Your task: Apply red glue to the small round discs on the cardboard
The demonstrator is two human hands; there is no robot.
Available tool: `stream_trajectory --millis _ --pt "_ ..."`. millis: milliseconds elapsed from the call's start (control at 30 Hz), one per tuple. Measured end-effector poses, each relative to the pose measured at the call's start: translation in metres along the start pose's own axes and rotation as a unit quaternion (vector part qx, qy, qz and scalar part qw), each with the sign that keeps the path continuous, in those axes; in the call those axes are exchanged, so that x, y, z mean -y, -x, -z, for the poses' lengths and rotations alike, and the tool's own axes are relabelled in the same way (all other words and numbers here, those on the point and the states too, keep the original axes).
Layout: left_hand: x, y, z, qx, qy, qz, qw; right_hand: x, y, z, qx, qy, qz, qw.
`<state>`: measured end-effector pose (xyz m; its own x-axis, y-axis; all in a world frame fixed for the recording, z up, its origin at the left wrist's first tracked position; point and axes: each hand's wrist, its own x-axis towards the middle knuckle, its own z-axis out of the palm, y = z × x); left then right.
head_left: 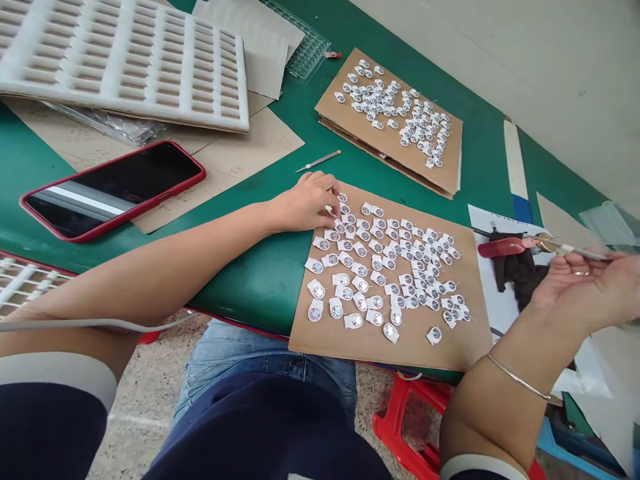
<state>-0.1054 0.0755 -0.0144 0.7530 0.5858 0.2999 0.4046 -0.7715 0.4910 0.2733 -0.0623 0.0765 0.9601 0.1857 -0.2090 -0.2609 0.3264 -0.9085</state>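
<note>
"Across the middle of the near cardboard (370, 353), what lies there?"

"Small white pieces with round discs (361, 302) – loosely scattered, thickest toward two o'clock from the board's centre."

"And the hands?"

"Left hand (307, 202) at ten o'clock, over the board's corner, thumb and forefinger bent down at the outermost pieces. I can't tell whether they pinch one."

"The right?"

"Right hand (585, 287) at three o'clock, off the board, palm up, fingers curled closed on a slim metal tool (595, 254). Just beside it, a red-handled tool (503, 247) lies over dark cloth (520, 275)."

"Farther out?"

"At twelve, a second cardboard stack (345, 113) bearing more such pieces. At eleven, a thin pointed tool (319, 161) on the green table (260, 267). Toward ten, a red-cased phone (117, 190), screen up, and beyond it a white slotted tray (187, 63) – resting over brown sheets (250, 157)."

"Below?"

"Red stool (400, 410), near six."
</note>
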Motion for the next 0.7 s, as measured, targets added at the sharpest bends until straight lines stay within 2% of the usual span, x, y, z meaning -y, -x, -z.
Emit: stream_trajectory --millis 33,67,100,133,200,267,367,533,700 --pt "0.000 0.000 0.001 0.005 -0.001 -0.001 1.000 -0.001 0.018 -0.008 0.167 0.064 0.159 0.971" --pt "0.000 0.000 0.001 0.013 -0.004 -0.003 1.000 -0.003 0.036 -0.016 0.278 0.101 0.261 0.919" --pt "0.000 0.001 0.001 0.021 -0.007 -0.007 1.000 -0.006 0.054 -0.024 0.341 0.112 0.315 0.879" --pt "0.000 0.001 0.000 0.028 -0.011 -0.010 1.000 -0.011 0.071 -0.032 0.368 0.102 0.346 0.857" --pt "0.000 0.002 -0.001 0.042 -0.017 -0.010 0.999 -0.025 0.102 -0.045 0.402 0.094 0.357 0.838" --pt "-0.001 0.002 -0.002 0.059 -0.019 0.001 0.998 -0.043 0.126 -0.053 0.443 0.130 0.333 0.822" --pt "-0.005 0.002 -0.001 0.086 -0.013 0.023 0.996 -0.074 0.149 -0.053 0.503 0.193 0.303 0.786" --pt "-0.011 0.000 0.004 0.103 -0.001 0.048 0.994 -0.112 0.163 -0.041 0.537 0.271 0.318 0.732" --pt "-0.014 0.000 0.004 0.101 0.001 0.046 0.994 -0.122 0.162 -0.038 0.552 0.285 0.351 0.700"
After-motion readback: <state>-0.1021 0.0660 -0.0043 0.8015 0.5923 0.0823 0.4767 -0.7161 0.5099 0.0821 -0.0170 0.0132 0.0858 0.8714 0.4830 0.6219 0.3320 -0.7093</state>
